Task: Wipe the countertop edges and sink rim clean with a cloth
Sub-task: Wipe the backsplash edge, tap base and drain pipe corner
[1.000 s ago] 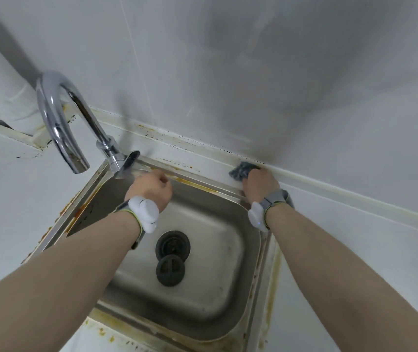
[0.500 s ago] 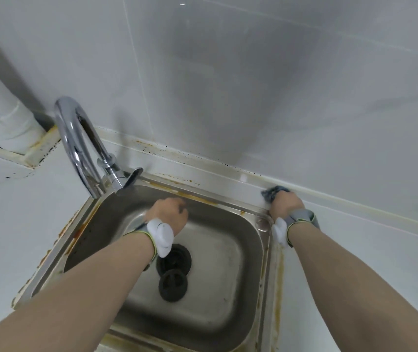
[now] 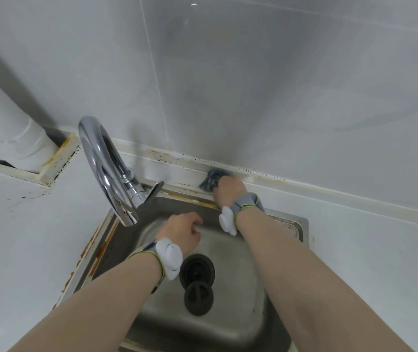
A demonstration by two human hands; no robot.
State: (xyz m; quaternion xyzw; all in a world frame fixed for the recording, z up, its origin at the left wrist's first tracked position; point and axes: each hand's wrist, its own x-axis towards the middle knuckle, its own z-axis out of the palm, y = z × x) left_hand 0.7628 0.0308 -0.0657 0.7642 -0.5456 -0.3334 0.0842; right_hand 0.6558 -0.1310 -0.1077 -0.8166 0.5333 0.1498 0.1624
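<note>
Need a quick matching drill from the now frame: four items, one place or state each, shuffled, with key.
Things:
1. cloth
2. left hand
3. faucet
4. drain plug

States:
A. lying on the basin floor beside the drain
B. chrome, arching over the sink's back left corner
C. pressed by the right hand on the ledge behind the sink
D. holding nothing, over the basin

Pairs: 1-C, 2-D, 3-B, 4-A

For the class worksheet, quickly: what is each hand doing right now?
Left hand: fingers loosely curled, holding nothing, over the sink.
Right hand: grips the dark cloth on the ledge behind the sink.
</note>
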